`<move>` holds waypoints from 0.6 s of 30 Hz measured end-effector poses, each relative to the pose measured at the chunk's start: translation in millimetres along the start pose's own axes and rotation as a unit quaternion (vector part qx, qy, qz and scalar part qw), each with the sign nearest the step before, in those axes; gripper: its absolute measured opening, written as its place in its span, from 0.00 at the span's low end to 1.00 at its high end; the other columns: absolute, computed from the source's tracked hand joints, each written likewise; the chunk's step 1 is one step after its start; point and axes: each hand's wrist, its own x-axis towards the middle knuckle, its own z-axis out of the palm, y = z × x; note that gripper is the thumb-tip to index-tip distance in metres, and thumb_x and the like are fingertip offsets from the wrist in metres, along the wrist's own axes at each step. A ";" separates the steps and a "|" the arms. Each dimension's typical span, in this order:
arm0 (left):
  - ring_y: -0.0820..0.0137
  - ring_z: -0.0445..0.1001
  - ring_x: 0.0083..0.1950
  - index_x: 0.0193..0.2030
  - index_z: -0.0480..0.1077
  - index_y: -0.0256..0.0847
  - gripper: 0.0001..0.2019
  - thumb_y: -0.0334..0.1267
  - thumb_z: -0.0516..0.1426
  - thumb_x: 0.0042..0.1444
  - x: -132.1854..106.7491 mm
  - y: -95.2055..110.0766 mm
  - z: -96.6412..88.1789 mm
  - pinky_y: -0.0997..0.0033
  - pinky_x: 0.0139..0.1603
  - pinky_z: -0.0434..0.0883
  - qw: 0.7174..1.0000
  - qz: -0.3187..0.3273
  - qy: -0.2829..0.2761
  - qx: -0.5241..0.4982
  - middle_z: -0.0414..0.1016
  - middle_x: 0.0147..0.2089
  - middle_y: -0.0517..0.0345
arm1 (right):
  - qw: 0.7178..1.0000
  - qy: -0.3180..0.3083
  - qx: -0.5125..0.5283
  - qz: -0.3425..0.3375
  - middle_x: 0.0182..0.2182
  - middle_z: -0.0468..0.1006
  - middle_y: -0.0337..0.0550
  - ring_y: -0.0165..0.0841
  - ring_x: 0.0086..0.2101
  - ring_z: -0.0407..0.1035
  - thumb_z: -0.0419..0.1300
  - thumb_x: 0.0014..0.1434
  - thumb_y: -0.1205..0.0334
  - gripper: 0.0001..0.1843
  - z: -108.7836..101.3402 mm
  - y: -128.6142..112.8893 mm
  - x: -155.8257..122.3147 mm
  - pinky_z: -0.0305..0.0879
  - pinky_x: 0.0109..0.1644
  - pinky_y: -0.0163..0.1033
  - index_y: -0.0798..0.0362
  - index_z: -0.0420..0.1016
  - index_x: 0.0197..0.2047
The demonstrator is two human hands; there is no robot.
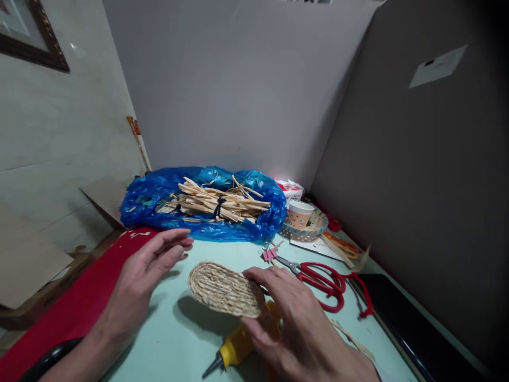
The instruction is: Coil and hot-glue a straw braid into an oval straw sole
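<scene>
My right hand (296, 318) grips a flat oval mat of coiled, woven straw (225, 289) by its right edge and holds it tilted a little above the pale green table (178, 339). My left hand (149, 268) hovers just left of the mat with its fingers stretched out and nothing in it. A yellow glue gun (238, 345) lies on the table under my right hand, with its nozzle pointing to the lower left.
A blue plastic bag (199, 201) with a tied bundle of straw strips (218, 204) lies at the back. Red-handled scissors (322, 278) and pink binder clips (269, 253) lie to the right. A paper cup in a small basket (304, 220) stands beyond. A red cloth (79, 302) covers the left.
</scene>
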 end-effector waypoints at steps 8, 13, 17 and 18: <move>0.65 0.77 0.37 0.41 0.73 0.40 0.14 0.41 0.69 0.50 -9.4 -9.3 25.8 0.68 0.39 0.73 0.950 -0.152 -0.159 -0.224 0.80 0.37 0.53 | 1.000 0.003 -0.008 -0.018 0.45 0.80 0.52 0.45 0.42 0.75 0.61 0.57 0.69 0.24 13.4 6.2 1.4 0.75 0.43 0.49 0.53 0.63 0.56; 0.68 0.77 0.36 0.39 0.72 0.41 0.10 0.36 0.67 0.54 -17.7 -8.4 28.2 0.68 0.41 0.73 0.937 -0.185 -0.162 -0.248 0.78 0.36 0.57 | 0.998 -0.041 -0.020 -0.037 0.50 0.78 0.58 0.50 0.46 0.72 0.68 0.53 0.64 0.42 12.9 3.5 -1.0 0.74 0.47 0.54 0.58 0.53 0.66; 0.65 0.77 0.36 0.39 0.73 0.40 0.10 0.39 0.67 0.54 -22.2 -10.5 33.0 0.68 0.39 0.72 0.945 -0.176 -0.166 -0.221 0.76 0.32 0.59 | 0.995 -0.077 -0.023 -0.055 0.53 0.78 0.58 0.51 0.49 0.70 0.70 0.54 0.62 0.37 8.7 0.3 1.1 0.71 0.51 0.57 0.61 0.59 0.63; 0.65 0.77 0.37 0.39 0.73 0.40 0.11 0.40 0.67 0.54 -23.4 -11.2 34.3 0.69 0.38 0.71 0.946 -0.174 -0.165 -0.217 0.76 0.32 0.60 | 0.995 -0.082 -0.021 -0.056 0.52 0.78 0.57 0.50 0.48 0.70 0.68 0.56 0.63 0.32 7.9 -0.1 1.8 0.71 0.51 0.57 0.60 0.62 0.61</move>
